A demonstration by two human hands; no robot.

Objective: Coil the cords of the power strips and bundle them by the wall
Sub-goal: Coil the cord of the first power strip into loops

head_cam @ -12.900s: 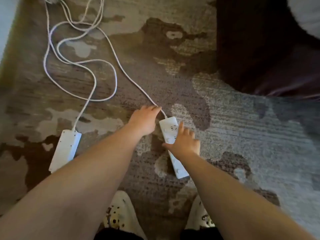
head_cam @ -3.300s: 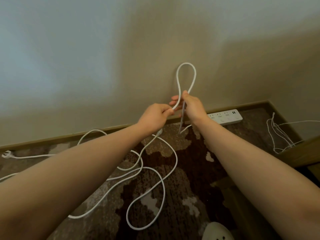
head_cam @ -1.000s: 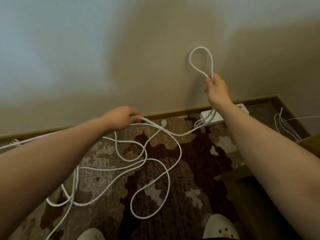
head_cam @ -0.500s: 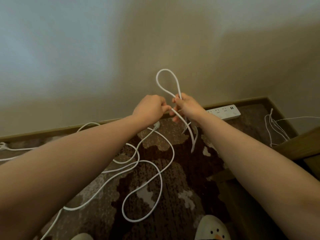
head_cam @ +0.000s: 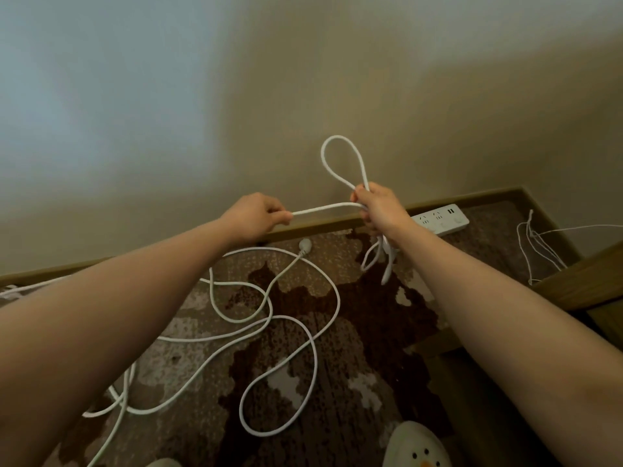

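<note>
- The plain pale beige wall (head_cam: 303,79) fills the upper half of my view, and I take it as my landmark.
- The brown and tan patterned carpet (head_cam: 354,332) runs up to the foot of the wall, where a brown wooden skirting board (head_cam: 320,225) marks the join.
- A piece of brown wooden furniture (head_cam: 580,281) stands off to the right of the wall's corner; I cannot tell what it is.
- The long round white power cord (head_cam: 269,318) sprawls in loose loops over the carpet below the wall, and its white plug (head_cam: 305,246) lies close to the skirting.
- My left hand (head_cam: 253,215) is raised in front of the wall, its fingers curled and pinching a stretch of that cord.
- My right hand (head_cam: 379,205) is up beside it, further right along the wall, fingers curled round gathered turns of the cord: one loop stands up above my fist against the wall, others hang below it.
- Between my two hands the cord runs nearly straight and level.
- The white rectangular power strip (head_cam: 441,220) lies on the carpet against the skirting, just behind my right wrist.
- A tangle of thin white wires (head_cam: 536,244) lies in the corner at the wall's right end.
- A white slipper with a snowman face (head_cam: 418,446) is at the bottom edge, well away from the wall.
</note>
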